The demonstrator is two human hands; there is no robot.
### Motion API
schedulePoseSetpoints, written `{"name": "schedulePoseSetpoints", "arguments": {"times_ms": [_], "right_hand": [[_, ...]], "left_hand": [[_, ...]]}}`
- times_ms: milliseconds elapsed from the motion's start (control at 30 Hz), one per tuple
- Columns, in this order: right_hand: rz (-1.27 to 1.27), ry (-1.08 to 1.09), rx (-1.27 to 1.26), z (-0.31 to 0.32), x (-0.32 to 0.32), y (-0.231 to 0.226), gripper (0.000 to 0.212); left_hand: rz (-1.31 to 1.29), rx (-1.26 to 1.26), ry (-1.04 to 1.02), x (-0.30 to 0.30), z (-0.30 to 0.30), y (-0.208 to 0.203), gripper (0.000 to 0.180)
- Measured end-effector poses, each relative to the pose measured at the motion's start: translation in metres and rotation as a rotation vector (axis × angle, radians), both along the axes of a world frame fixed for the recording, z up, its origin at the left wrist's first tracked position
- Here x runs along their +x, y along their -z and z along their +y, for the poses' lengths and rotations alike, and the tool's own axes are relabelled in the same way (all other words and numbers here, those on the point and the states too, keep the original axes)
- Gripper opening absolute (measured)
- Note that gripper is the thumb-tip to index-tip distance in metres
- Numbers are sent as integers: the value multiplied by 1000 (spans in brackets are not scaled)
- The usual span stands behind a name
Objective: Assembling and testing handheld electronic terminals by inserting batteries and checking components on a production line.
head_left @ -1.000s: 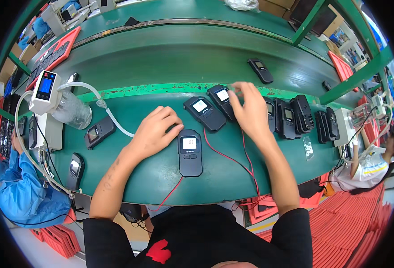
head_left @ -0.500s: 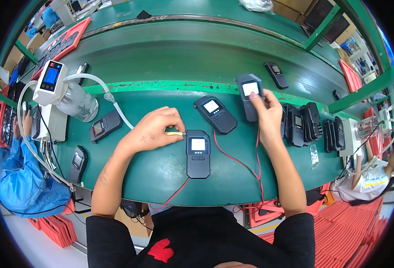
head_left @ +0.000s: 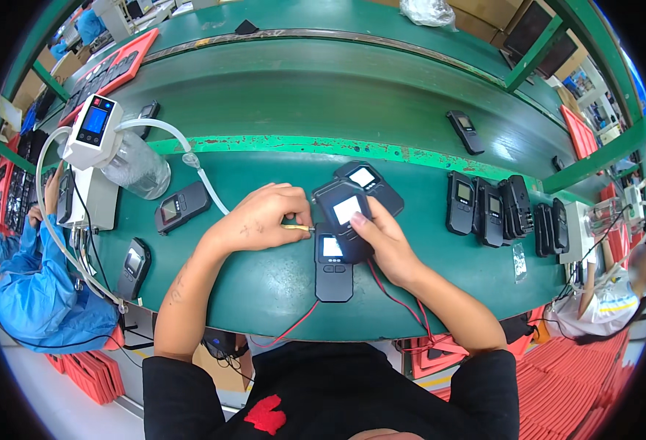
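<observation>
My right hand (head_left: 390, 246) grips a black handheld meter (head_left: 335, 196) with a lit white screen, its thumb by the screen's lower right. This meter overlaps a second meter (head_left: 334, 288) lying upright on the bench, which has a lit screen and a red cable at its bottom. Closed in a pinch, my left hand (head_left: 257, 220) holds a thin yellow stick (head_left: 295, 227), its metal tip at the lying meter's upper left corner. Behind the held meter lies a third lit meter (head_left: 383, 196), partly covered.
Dark-screened meters (head_left: 184, 207) lie on the green bench (head_left: 250, 293); several more (head_left: 489, 216) stand grouped at the right. A white pump unit (head_left: 94, 132) on a clear bottle (head_left: 140, 172) feeds a hose (head_left: 213, 192). Co-workers sit at both sides, one in a blue sleeve (head_left: 37, 286).
My right hand has brought its meter left and nearer, from the bench's far edge to over the lying meter's top. My left hand still pinches the yellow stick at that meter's corner.
</observation>
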State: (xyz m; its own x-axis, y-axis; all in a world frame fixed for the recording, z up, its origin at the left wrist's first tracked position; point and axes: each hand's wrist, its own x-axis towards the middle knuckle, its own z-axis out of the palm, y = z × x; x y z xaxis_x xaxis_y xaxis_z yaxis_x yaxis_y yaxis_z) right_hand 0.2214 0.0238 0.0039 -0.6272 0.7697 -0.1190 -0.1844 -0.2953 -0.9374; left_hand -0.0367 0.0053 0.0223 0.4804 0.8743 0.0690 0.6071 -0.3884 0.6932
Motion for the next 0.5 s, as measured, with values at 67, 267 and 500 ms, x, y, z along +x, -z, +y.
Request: {"name": "schedulePoseSetpoints", "arguments": {"times_ms": [67,267,500], "right_hand": [[-51,32,-9,3,6,3,41],[-352,297,387,21,17,16,27],[-325,295,67,22,22,-1,30]], "left_hand": [[-26,11,19,2,1,1,15],[-44,-26,1,0,0,0,13],[-28,-40,13,-1,1,2,12]]}}
